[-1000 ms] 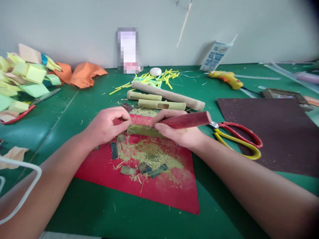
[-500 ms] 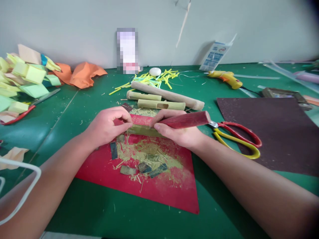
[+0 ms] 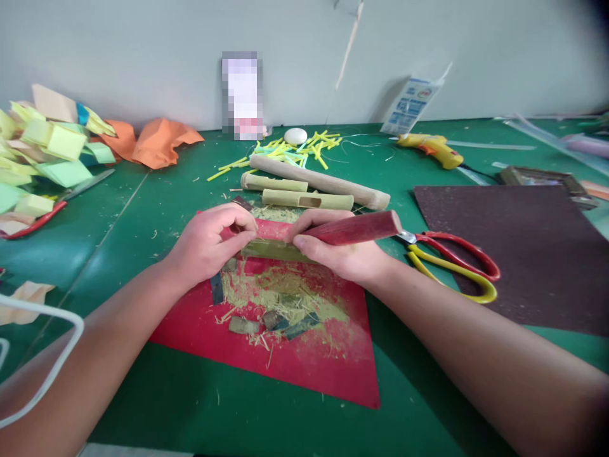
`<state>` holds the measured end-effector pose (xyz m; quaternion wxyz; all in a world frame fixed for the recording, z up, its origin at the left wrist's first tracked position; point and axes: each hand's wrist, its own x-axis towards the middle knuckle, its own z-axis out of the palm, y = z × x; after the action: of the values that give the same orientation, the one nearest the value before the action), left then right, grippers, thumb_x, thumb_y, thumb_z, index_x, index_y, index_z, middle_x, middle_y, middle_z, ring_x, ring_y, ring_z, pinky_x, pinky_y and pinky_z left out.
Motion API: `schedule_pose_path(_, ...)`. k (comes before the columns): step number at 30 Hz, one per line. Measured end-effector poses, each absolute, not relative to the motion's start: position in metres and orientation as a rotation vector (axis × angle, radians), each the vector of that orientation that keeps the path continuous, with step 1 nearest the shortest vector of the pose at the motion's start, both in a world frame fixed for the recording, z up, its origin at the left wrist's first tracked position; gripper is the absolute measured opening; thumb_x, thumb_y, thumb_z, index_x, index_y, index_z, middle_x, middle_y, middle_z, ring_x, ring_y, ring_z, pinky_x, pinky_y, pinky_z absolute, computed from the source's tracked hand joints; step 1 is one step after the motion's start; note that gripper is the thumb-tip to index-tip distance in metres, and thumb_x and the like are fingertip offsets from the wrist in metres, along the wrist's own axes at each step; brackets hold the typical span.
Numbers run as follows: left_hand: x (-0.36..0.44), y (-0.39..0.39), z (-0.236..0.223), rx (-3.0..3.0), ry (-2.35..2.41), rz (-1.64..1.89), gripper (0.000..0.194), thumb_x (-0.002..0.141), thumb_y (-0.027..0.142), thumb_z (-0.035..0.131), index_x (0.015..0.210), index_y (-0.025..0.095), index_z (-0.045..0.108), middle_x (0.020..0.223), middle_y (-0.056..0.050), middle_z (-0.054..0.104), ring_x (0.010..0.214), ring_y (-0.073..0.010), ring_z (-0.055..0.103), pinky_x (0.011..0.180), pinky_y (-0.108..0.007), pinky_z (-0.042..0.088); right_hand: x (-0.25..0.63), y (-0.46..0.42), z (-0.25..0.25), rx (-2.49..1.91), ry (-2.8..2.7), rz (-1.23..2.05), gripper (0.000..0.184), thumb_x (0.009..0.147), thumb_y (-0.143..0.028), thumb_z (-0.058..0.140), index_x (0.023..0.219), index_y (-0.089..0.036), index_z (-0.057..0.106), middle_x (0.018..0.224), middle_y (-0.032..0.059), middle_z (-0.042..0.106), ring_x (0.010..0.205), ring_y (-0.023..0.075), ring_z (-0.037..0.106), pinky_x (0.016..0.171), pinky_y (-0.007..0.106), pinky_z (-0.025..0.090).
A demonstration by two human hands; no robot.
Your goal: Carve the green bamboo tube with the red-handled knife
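Note:
A greenish split-bamboo piece (image 3: 271, 249) lies crosswise over the red sheet (image 3: 328, 374), between both hands. My left hand (image 3: 209, 241) is closed in a pinch at its left end; the fingertips rest at its upper edge. My right hand (image 3: 340, 254) is wrapped round a tool with a dark red wooden handle (image 3: 356, 227), held like a pen above the bamboo's right part. The tool's working end is hidden by the fingers. Sawdust and shavings (image 3: 280, 285) cover the sheet below, with several dark bamboo offcuts (image 3: 244, 325) among them.
Behind the hands lie a notched bamboo tube (image 3: 328, 202), another cut tube (image 3: 276, 183) and a pale stick (image 3: 323, 181). Scissors (image 3: 457, 238) sit right of my right hand, by a dark brown sheet (image 3: 518, 254). A yellow glue gun (image 3: 432, 149) is farther back; folded papers (image 3: 52, 139) are piled left.
My left hand has shifted slightly to the right along the bamboo piece. My right hand and the red-handled tool look almost unmoved.

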<state>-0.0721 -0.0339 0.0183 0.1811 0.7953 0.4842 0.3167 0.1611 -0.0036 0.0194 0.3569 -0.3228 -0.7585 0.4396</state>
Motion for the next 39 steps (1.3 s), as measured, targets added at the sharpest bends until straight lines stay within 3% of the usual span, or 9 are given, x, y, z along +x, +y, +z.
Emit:
schedule_pose_path(6, -0.068, -0.035, 0.02, 2.211, 1.423, 0.956, 0.013, 0.091, 0.026, 0.057, 0.084, 0.019, 0.064, 0.094, -0.002, 0.07, 0.089, -0.0153, 0.065, 0.086, -0.028, 0.049, 0.161, -0.004, 0.02, -0.814, -1.98, 1.159, 0.011, 0.076, -0.023, 0.062, 0.071, -0.014, 0.067, 0.07, 0.0017, 0.067, 0.062, 0.0106, 0.056, 0.057, 0.023, 0.045)
schedule_pose_path(13, -0.076, -0.034, 0.018, 1.964, 1.638, 1.169, 0.013, 0.088, 0.03, 0.061, 0.087, 0.017, 0.065, 0.078, -0.001, 0.07, 0.067, -0.0123, 0.065, 0.066, -0.024, 0.053, 0.162, -0.002, 0.017, -0.817, -1.98, 1.147, 0.011, 0.077, -0.023, 0.063, 0.073, -0.015, 0.067, 0.07, 0.0022, 0.068, 0.063, 0.0118, 0.058, 0.056, 0.024, 0.045)
schedule_pose_path(17, -0.084, -0.029, 0.015, 2.232, 1.8, 1.135, 0.015, 0.089, 0.029, 0.06, 0.086, 0.019, 0.07, 0.087, -0.003, 0.074, 0.079, -0.0154, 0.068, 0.077, -0.028, 0.054, 0.162, -0.001, 0.016, -0.8, -1.99, 1.123, 0.012, 0.078, -0.025, 0.063, 0.074, -0.014, 0.068, 0.072, 0.0033, 0.069, 0.064, 0.0122, 0.06, 0.057, 0.024, 0.046)
schedule_pose_path(21, -0.082, -0.029, 0.016, 2.559, 1.595, 1.013, 0.027, 0.092, 0.031, 0.057, 0.11, 0.016, 0.069, 0.115, -0.009, 0.072, 0.105, -0.0212, 0.066, 0.097, -0.037, 0.051, 0.163, -0.001, 0.016, -0.802, -1.986, 1.136, 0.013, 0.078, -0.025, 0.063, 0.074, -0.014, 0.068, 0.071, 0.0027, 0.068, 0.063, 0.0113, 0.058, 0.056, 0.023, 0.045)
schedule_pose_path(27, -0.074, -0.03, 0.013, 2.682, 1.126, 0.599, 0.033, 0.092, 0.038, 0.061, 0.115, 0.016, 0.067, 0.11, -0.009, 0.072, 0.1, -0.0218, 0.066, 0.088, -0.036, 0.053, 0.162, -0.002, 0.016, -0.792, -1.982, 1.138, 0.012, 0.078, -0.024, 0.063, 0.075, -0.014, 0.069, 0.068, 0.0008, 0.065, 0.06, 0.0091, 0.054, 0.054, 0.022, 0.042)
schedule_pose_path(39, -0.074, -0.029, 0.008, 2.563, 1.192, 0.569, 0.031, 0.088, 0.036, 0.066, 0.112, 0.016, 0.068, 0.106, -0.008, 0.072, 0.099, -0.0225, 0.066, 0.088, -0.037, 0.052, 0.163, -0.004, 0.019, -0.827, -1.959, 1.175, 0.017, 0.079, -0.029, 0.065, 0.078, -0.013, 0.069, 0.068, 0.0011, 0.065, 0.059, 0.01, 0.054, 0.053, 0.023, 0.042)
